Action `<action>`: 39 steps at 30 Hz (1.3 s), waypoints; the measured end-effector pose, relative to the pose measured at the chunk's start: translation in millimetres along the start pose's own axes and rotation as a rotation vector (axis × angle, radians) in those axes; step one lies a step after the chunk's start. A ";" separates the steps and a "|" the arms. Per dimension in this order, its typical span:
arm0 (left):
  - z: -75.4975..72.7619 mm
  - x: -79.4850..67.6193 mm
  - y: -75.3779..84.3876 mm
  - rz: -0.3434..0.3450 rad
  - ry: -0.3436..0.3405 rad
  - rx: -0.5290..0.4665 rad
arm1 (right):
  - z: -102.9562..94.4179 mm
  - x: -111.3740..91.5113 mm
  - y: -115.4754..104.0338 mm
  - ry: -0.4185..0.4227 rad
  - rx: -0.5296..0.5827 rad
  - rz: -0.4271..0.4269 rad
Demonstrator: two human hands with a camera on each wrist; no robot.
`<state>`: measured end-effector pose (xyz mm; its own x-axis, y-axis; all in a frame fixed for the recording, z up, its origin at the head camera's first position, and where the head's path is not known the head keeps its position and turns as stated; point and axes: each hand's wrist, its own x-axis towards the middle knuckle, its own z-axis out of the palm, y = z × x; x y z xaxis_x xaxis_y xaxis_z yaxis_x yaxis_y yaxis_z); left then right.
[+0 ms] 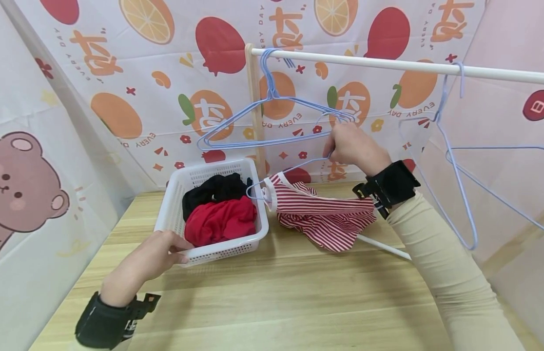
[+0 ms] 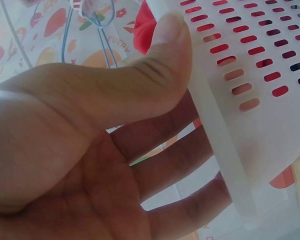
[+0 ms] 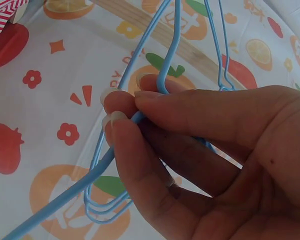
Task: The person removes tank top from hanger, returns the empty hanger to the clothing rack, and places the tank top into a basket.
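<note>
Pinching a thin blue hanger (image 3: 55,201) between thumb and fingertips, the right hand (image 1: 355,145) is above and right of the frame's centre; the left hand (image 1: 152,254), lower left, grips the near rim of the white basket (image 1: 230,246). The striped garment (image 1: 326,205) sags just right of centre, the hanger apparently passing through its opening. Its cloth should be light, soft and floppy, the wire stiffer and perhaps slippery, so the white-edged band seems the best hold. Narrow red and white stripes cover its crumpled folds.
</note>
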<state>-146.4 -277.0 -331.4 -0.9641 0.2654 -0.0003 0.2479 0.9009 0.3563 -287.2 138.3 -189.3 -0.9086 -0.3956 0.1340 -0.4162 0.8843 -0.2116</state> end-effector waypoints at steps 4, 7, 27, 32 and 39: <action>0.3 0.1 0.0 0.002 0.003 0.004 | 6.0 -5.5 1.8 -0.001 0.006 0.008; 0.2 0.3 0.1 0.003 0.005 0.004 | 10.8 -9.7 2.7 -0.001 0.025 0.010; 0.5 0.0 -0.2 0.001 0.006 0.012 | 35.2 -36.7 7.4 -0.004 0.038 -0.029; 0.6 -0.2 0.0 0.003 0.009 0.012 | 37.0 -44.5 8.2 0.027 0.058 -0.029; 0.7 0.3 0.5 0.000 0.008 0.013 | 39.8 -56.7 13.9 0.017 0.073 0.005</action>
<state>-146.5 -276.2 -331.9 -0.9650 0.2623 0.0069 0.2486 0.9053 0.3444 -242.9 163.1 -238.3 -0.9104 -0.3862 0.1487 -0.4133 0.8657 -0.2824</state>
